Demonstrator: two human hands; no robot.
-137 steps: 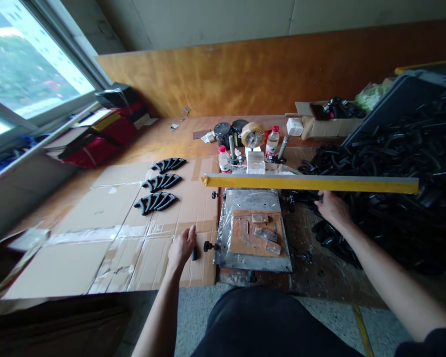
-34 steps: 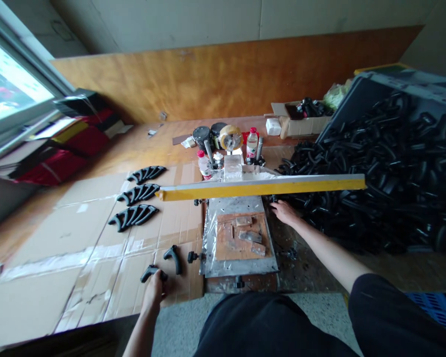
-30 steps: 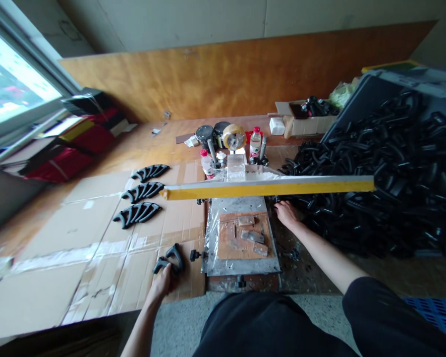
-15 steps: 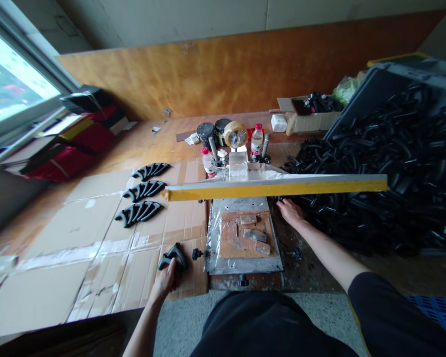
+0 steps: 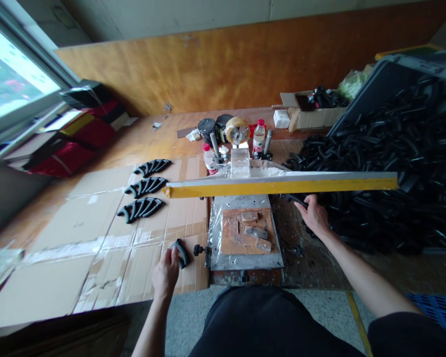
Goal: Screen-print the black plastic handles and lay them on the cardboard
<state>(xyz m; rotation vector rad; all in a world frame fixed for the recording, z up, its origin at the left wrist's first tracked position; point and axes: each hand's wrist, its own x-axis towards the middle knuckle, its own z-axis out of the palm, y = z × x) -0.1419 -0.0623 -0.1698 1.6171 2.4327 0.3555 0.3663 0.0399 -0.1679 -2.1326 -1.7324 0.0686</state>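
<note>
On the cardboard sheet [image 5: 141, 258], my left hand [image 5: 165, 272] has its fingers curled at a curved black plastic part [image 5: 184, 254], seemingly gripping it; the fingertips are partly hidden. My right hand [image 5: 315, 218] pinches another black plastic part [image 5: 296, 200] at the left edge of the black parts pile [image 5: 360, 208]. Three fanned rows of similar black parts lie further back on the cardboard: a back row [image 5: 152, 168], a middle row [image 5: 145, 187] and a front row [image 5: 141, 209].
A yellow-edged bar [image 5: 282, 186] spans the bench above a metal plate [image 5: 216, 233] bearing a wooden board [image 5: 232, 243] with small blocks. Behind stand a tape roll [image 5: 238, 130], bottles [image 5: 259, 136] and black tubs [image 5: 207, 130]. A tilted grey bin [image 5: 360, 94] spills parts at right.
My right hand has drawn back to the right from beneath the bar and now shows a black part in its fingers. My left hand has shifted slightly left on the part beneath it.
</note>
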